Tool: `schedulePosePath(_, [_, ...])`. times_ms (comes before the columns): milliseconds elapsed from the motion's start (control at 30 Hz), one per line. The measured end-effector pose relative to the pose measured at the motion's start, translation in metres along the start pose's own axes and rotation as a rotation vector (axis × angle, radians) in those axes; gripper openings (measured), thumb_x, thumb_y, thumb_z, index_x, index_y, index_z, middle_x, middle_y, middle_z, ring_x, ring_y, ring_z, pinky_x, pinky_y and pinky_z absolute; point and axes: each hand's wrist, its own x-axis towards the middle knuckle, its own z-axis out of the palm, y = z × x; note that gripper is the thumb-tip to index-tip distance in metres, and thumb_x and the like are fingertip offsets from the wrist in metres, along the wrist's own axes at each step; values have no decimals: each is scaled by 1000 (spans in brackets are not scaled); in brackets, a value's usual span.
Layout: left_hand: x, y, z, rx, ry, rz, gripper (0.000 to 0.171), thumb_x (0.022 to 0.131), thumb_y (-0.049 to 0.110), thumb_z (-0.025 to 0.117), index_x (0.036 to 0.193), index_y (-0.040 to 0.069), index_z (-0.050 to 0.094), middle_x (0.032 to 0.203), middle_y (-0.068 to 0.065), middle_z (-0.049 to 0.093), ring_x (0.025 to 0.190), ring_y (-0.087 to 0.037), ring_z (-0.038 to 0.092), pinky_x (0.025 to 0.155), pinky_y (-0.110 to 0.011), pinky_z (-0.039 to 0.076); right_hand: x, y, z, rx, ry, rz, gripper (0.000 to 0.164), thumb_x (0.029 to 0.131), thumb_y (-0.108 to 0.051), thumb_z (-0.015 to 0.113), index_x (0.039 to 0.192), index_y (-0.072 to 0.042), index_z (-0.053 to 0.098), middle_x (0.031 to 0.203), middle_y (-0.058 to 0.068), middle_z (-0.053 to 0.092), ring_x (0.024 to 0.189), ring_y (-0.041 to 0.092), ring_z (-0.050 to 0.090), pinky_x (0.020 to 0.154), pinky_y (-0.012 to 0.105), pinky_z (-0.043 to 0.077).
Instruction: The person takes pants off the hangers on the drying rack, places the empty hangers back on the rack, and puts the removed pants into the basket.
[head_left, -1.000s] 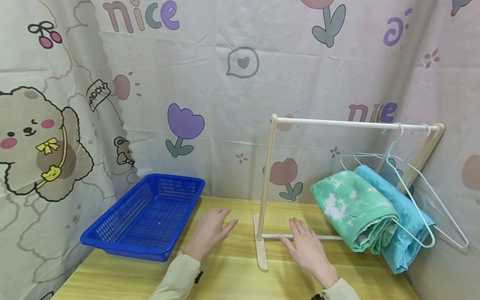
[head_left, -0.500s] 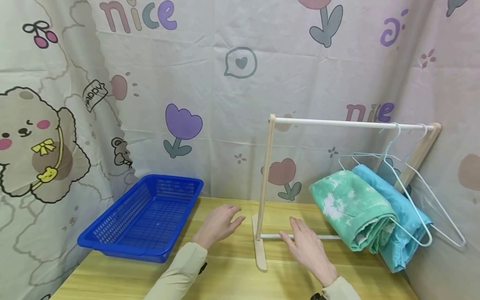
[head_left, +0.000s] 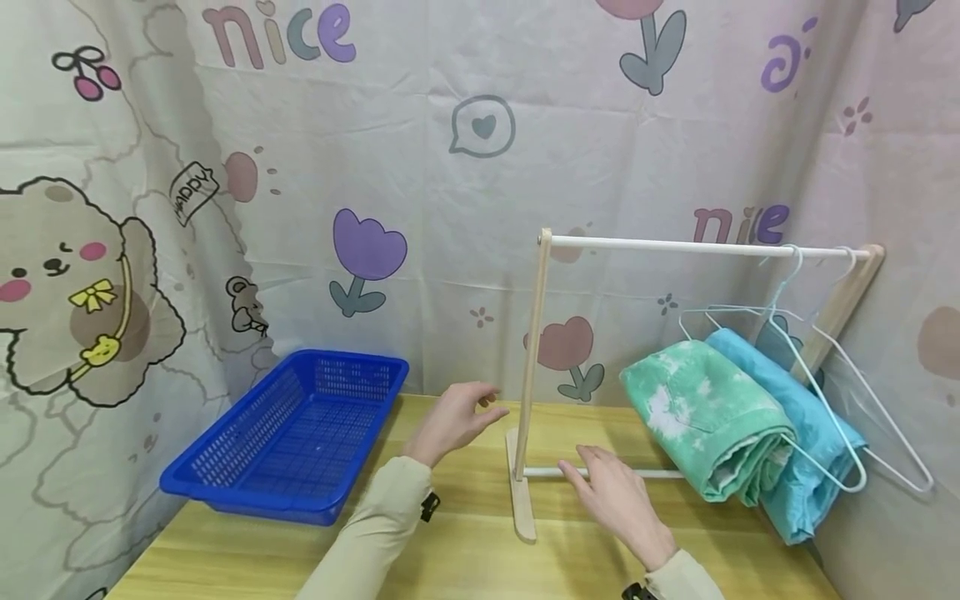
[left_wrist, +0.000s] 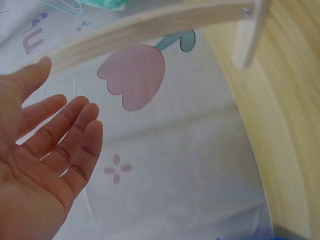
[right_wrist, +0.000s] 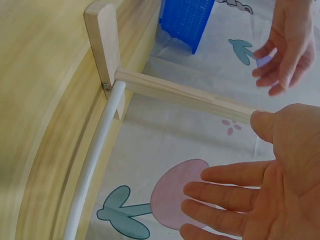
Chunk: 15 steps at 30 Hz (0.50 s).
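Note:
A small clothes rack with a wooden upright post [head_left: 531, 350] and a white top rail [head_left: 697, 247] stands on the wooden table [head_left: 465, 542]. My left hand [head_left: 459, 417] is raised just left of the post, fingers loosely spread, holding nothing; the left wrist view shows its palm [left_wrist: 40, 165] open near the post [left_wrist: 150, 25]. My right hand [head_left: 617, 498] hovers open by the rack's white bottom rail [head_left: 645, 474], touching nothing that I can see; its palm [right_wrist: 265, 200] faces the post [right_wrist: 180, 92]. A green tie-dye garment [head_left: 705, 417] and a light blue one [head_left: 802, 442] hang on hangers at the rack's right end.
An empty blue plastic basket [head_left: 288, 433] sits at the table's left. An empty white hanger [head_left: 877, 417] hangs at the far right. A printed fabric backdrop [head_left: 450, 167] closes in the back and both sides. The rack's wooden foot [head_left: 519, 492] lies between my hands.
My left hand has lifted off the table and moved right toward the wooden post. My right hand stayed near the bottom rail, shifting only slightly.

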Motion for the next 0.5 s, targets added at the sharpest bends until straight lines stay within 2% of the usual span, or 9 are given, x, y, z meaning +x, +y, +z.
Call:
schedulePosePath(167, [15, 8, 5, -104, -24, -31, 41, 86, 30, 63, 119, 7, 58, 103, -7, 65, 90, -17, 61, 76, -29, 50, 1, 2, -3, -1, 13, -5, 59, 90, -54, 41, 116, -4, 60, 114, 14, 60, 97, 33, 59, 77, 49, 49])
schedulePosePath(300, [21, 11, 5, -103, -44, -61, 46, 85, 32, 64, 123, 7, 54, 107, -7, 63, 94, -17, 59, 79, -29, 49, 2, 2, -6, 11, 38, -15, 55, 90, -52, 43, 113, -5, 62, 109, 13, 63, 92, 32, 61, 72, 47, 50])
schedulePosePath(500, [24, 16, 10, -123, -80, -76, 50, 86, 32, 62, 127, 6, 50, 112, -10, 60, 100, -21, 57, 82, -31, 48, 1, 4, -8, 18, 66, -5, 53, 90, -50, 46, 117, -6, 60, 114, 12, 60, 98, 32, 59, 74, 48, 50])
